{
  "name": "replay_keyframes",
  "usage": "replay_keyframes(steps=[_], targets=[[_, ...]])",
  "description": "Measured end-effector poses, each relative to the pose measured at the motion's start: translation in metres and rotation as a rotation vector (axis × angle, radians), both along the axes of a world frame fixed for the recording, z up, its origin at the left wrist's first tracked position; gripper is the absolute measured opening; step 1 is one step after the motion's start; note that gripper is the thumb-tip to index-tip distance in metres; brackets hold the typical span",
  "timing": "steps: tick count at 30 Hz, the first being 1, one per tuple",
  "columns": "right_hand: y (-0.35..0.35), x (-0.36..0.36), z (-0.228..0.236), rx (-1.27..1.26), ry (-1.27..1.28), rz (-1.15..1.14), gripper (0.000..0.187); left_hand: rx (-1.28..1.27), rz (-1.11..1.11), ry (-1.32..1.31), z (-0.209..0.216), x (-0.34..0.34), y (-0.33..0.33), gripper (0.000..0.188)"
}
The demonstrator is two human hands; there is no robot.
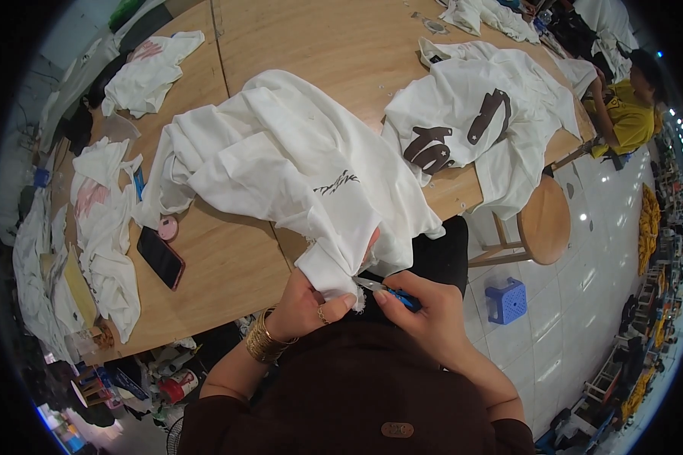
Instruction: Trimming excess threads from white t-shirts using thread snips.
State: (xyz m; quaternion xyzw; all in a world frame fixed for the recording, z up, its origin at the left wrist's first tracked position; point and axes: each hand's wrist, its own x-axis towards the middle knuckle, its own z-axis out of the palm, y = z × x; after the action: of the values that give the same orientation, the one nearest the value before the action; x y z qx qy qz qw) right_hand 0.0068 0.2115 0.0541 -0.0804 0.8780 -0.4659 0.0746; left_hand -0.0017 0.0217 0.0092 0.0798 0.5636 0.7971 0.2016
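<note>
A large white garment (281, 148) with a small dark print lies in folds across the table's front edge. My left hand (307, 307) is closed on the end of it, thumb on top, with a frayed edge showing beside the thumb. In my right hand (425, 307) is a pair of thread snips (368, 283) with blue handles and metal blades. The blade tips point left and meet the cloth just right of my left hand; whether they touch it, I cannot tell. The fingers under the cloth and most of the snips' handles are hidden.
On the wooden table (311, 38), a second white garment (501, 106) with dark prints hangs over the right edge. A phone (161, 258) and white pieces (106, 220) lie left. A stool (545, 220) and blue plastic stool (506, 301) stand right; a person in yellow (626, 114) sits beyond.
</note>
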Motion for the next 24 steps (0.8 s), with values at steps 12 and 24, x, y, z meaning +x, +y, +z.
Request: replay_keyframes(steps=[12,24], targets=[[0.0017,-0.0033,-0.0008,-0.028,-0.003,-0.085,0.020,0.054,0.015,-0.036,-0.0032,0.0062,0.0020,0.056],[0.0017,0.0010,0.0006,-0.003,-0.046,-0.002,0.022,0.119,-0.009,-0.064,-0.0002,0.0003,0.0010,0.060]])
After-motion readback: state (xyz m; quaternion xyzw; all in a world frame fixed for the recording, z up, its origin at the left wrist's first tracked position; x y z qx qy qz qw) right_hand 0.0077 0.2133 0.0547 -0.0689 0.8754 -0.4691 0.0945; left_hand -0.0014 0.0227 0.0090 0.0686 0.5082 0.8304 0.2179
